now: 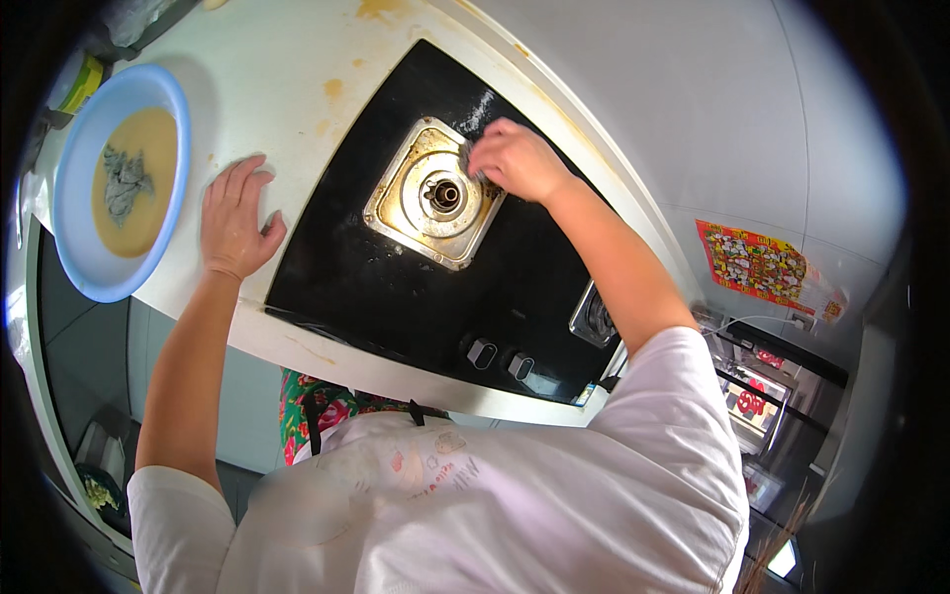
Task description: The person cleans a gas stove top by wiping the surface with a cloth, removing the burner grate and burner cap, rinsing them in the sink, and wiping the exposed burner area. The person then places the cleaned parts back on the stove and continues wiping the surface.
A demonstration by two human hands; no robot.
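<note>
My right hand (516,160) grips a grey scouring pad (467,157), perhaps steel wool, against the upper right edge of a stained metal burner tray (423,241). That tray sits around an uncovered gas burner (446,194) in the black glass cooktop (356,260). My left hand (239,215) rests on the white countertop (274,104), fingers apart, holding nothing. To its left stands a blue plastic basin (183,148) of cloudy yellowish liquid, with a grey cloth (126,182) lying in it. My right fingers partly hide the pad.
Two control knobs (482,354) are at the cooktop's near edge. A second burner (598,315) is partly hidden beneath my right forearm. Brown stains mark the counter behind the cooktop. A grey wall with a colourful poster (764,269) rises at the right.
</note>
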